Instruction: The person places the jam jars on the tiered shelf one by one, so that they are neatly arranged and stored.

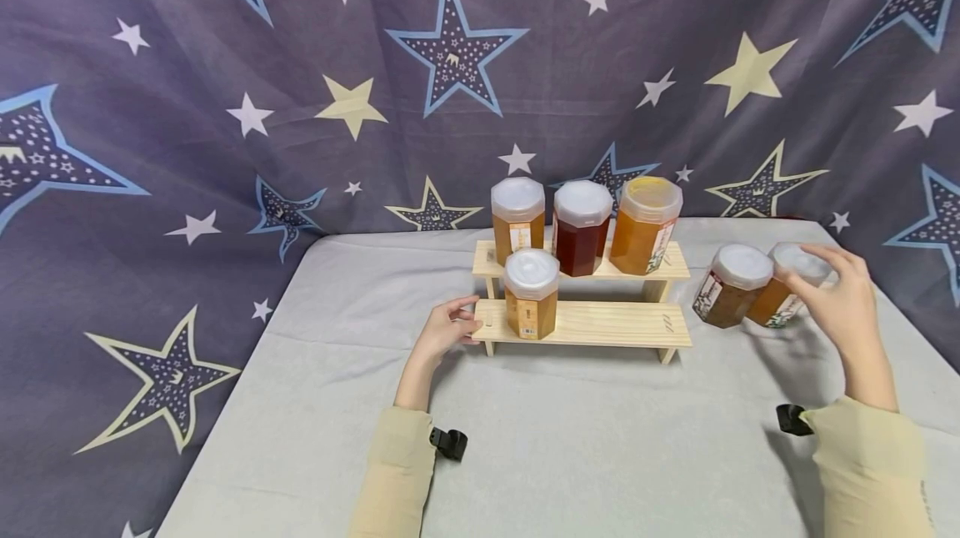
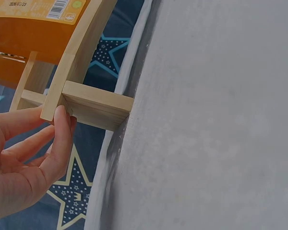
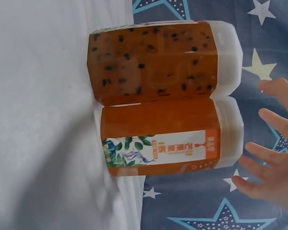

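Note:
At its left end, the lower step of a two-step wooden shelf [image 1: 607, 323] is pinched by my left hand [image 1: 448, 329]; in the left wrist view the fingertips grip the corner of the board [image 2: 81, 52]. My right hand [image 1: 843, 296] is beside the lid of an orange jar [image 3: 158, 115] at the table's right. In the right wrist view its fingers are spread, just off the lid, holding nothing. Against that jar stands a jar with dark seeds [image 3: 149, 64]. Both have whitish lids. An amber jar [image 1: 529, 317] stands on the lower step's left part.
On the upper step stand an amber jar [image 1: 517, 231], a dark red jar [image 1: 580, 248] and a golden jar [image 1: 637, 246] with a yellowish lid. A pale cloth covers the table [image 1: 585, 438]. A star-patterned curtain [image 1: 300, 163] hangs behind and at both sides.

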Action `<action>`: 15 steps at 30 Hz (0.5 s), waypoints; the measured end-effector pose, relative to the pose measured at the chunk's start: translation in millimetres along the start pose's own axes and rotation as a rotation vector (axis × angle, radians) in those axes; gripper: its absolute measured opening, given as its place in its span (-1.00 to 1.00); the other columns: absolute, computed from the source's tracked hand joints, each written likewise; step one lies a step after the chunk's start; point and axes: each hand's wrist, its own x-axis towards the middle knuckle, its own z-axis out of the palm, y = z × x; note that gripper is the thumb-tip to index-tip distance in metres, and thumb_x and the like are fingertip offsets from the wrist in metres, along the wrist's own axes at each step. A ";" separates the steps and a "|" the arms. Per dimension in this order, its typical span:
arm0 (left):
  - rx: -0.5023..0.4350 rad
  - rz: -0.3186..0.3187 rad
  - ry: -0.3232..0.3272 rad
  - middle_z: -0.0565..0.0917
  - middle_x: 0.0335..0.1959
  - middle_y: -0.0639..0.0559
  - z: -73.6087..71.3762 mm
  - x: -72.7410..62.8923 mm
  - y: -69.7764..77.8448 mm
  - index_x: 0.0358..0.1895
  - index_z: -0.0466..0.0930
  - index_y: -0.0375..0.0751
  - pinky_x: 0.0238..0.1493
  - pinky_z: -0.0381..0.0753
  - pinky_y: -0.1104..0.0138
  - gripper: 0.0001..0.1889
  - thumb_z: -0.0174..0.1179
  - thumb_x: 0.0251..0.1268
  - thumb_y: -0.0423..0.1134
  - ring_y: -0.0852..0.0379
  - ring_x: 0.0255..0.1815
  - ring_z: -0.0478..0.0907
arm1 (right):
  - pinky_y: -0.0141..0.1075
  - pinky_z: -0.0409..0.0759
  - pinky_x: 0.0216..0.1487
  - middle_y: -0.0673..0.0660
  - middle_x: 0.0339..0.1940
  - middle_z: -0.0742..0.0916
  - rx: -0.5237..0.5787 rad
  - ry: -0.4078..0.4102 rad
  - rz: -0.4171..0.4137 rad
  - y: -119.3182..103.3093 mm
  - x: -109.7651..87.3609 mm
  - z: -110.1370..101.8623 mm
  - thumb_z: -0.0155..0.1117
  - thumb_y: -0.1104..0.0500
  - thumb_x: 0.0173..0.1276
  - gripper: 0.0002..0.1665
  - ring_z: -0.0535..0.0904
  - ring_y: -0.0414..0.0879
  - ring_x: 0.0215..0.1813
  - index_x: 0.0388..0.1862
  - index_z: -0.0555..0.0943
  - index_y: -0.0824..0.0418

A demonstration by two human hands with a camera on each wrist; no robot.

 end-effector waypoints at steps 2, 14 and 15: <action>-0.001 0.001 0.002 0.49 -0.40 -0.16 -0.1 -0.5 0.5 0.11 0.39 -0.42 -0.44 0.70 0.25 -0.51 0.11 -0.01 -0.61 0.19 -0.60 0.48 | -0.02 0.14 0.28 0.41 0.12 0.38 0.000 -0.003 0.002 1.8 0.2 0.1 0.20 0.16 0.12 -0.45 0.17 0.22 0.23 0.07 0.43 0.41; -0.007 -0.001 -0.014 0.49 -0.33 -0.24 -0.9 -2.0 1.4 0.13 0.36 -0.43 -0.39 0.70 0.21 -0.50 0.12 0.01 -0.59 0.19 -0.60 0.48 | 0.12 0.09 0.28 0.47 0.14 0.33 -0.006 -0.035 0.006 14.3 5.2 -1.1 0.17 0.16 0.12 -0.41 0.12 0.28 0.25 0.12 0.38 0.42; -0.006 0.002 -0.015 0.49 -0.33 -0.24 -1.0 -2.1 1.6 0.13 0.35 -0.43 -0.40 0.70 0.21 -0.50 0.12 0.01 -0.59 0.20 -0.60 0.48 | 0.13 0.09 0.28 0.47 0.15 0.33 -0.009 -0.041 0.011 15.4 5.7 -1.2 0.17 0.15 0.13 -0.40 0.12 0.28 0.25 0.13 0.37 0.42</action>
